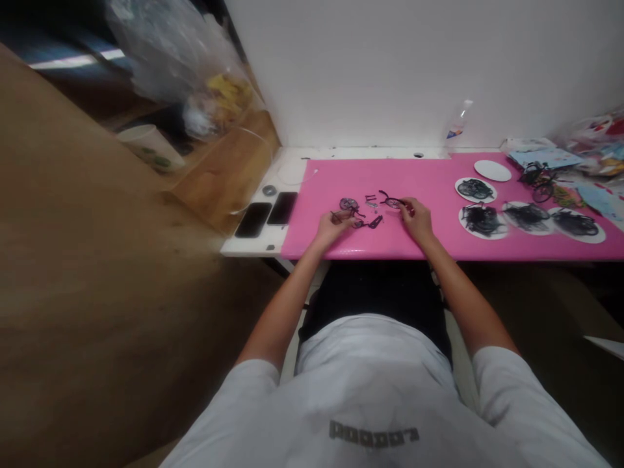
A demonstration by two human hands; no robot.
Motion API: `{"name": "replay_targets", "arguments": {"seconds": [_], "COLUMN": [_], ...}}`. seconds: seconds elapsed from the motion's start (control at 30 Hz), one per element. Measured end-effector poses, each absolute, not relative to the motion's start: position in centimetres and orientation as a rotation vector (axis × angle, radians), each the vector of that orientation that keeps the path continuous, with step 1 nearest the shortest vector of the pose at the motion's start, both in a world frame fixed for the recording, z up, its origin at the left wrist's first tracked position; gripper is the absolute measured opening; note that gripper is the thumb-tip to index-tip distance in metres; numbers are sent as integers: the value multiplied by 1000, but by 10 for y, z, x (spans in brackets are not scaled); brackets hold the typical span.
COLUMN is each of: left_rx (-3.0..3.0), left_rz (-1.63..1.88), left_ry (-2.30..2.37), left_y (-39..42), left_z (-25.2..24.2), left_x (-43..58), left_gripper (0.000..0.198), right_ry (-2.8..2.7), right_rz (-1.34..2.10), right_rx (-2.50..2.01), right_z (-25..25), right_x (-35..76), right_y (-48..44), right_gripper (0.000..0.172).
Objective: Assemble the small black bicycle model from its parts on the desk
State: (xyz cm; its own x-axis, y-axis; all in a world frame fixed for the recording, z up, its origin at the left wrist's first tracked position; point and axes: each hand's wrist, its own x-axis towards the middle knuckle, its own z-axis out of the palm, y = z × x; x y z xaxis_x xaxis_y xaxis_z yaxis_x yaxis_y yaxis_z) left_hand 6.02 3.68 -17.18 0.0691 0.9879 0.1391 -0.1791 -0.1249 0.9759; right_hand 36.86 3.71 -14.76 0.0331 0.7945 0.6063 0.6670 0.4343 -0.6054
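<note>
Both left hand (pixel 333 227) and right hand (pixel 414 218) pinch black parts (pixel 392 203) by mat (pixel 429 175) edge.

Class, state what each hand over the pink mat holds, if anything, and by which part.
The right hand pinches a small dark wheeled piece at its right end. The left hand touches a small dark part; a grip cannot be told.

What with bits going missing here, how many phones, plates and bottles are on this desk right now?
Phones: 2
Plates with black parts: 4
Bare plate: 1
Bottle: 1
Total: 8
</note>
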Motion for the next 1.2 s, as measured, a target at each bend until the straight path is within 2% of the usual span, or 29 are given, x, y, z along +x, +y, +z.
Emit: {"name": "replay_targets", "arguments": {"seconds": [0.57, 0.77, 1.03, 1.2], "left_rx": [1174, 1097, 887, 766], "left_rz": [1346, 1425, 1367, 1285], "left_ry": [969, 919, 864, 828], "left_y": [35, 28, 8, 0], "left_z": [-166, -148, -113, -101], "left_x": [61, 66, 77, 81], "left_gripper": [60, 53, 54, 47], "right_ry": [-1552, -1158, -1110, -1174], "right_rz": [211, 699, 1194, 1281], "right_rx": [-1337, -1347, -1170, -1107], "right_z": [-141, -119, -78, -62], "right_x": [370, 376, 346, 332], "right_y": [40, 45, 11, -6], "right_gripper": [38, 45, 45, 45]}}
